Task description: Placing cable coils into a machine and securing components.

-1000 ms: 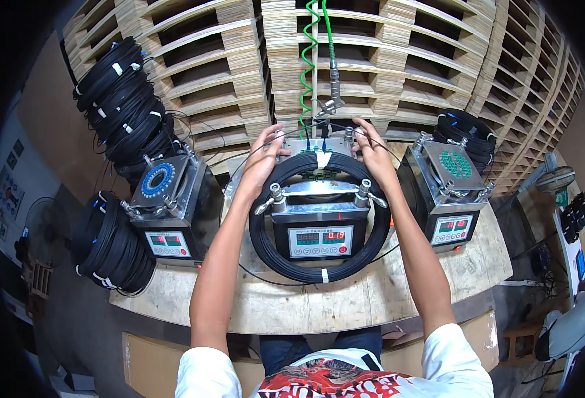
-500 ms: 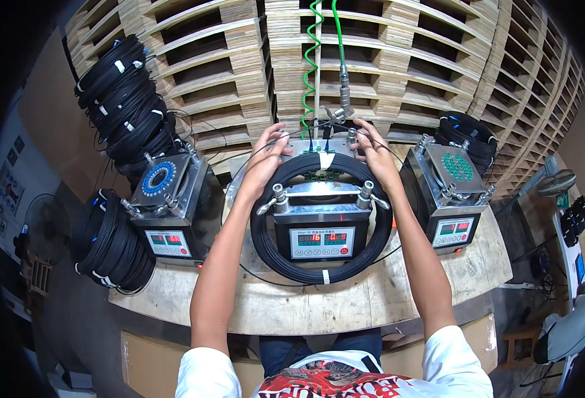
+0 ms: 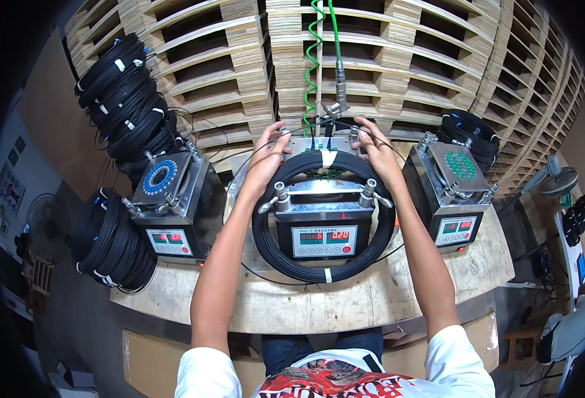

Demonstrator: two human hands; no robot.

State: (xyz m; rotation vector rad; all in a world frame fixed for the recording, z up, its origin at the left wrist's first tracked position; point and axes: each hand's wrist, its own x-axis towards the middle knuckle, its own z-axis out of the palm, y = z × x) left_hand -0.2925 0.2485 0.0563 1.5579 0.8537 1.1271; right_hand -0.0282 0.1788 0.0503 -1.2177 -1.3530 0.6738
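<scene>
Directly ahead stands a bench machine [image 3: 324, 241] with a lit display, a metal top and clamp posts at its corners. A coil of black cable [image 3: 266, 255], tied with white bands, hangs around its front; its ends run to connectors at the back of the top plate. My left hand [image 3: 270, 155] is curled around the rear left clamp post [image 3: 284, 132]. Opposite it, my right hand [image 3: 376, 154] has its fingers bent around the rear right clamp post [image 3: 354, 136]. Fingers partly hide both posts. Two front clamp posts with levers stand untouched.
Similar machines stand left [image 3: 173, 212] and right [image 3: 453, 199], with round connector plates on top. Stacked black cable coils [image 3: 123, 99] rise at left; more coils [image 3: 471, 136] lie behind the right machine. A green air hose [image 3: 337, 40] hangs before wooden pallets [image 3: 213, 50].
Both hands stay at the rear clamp posts with hardly any movement. The whole view has shifted slightly, and the middle machine's display reads differently.
</scene>
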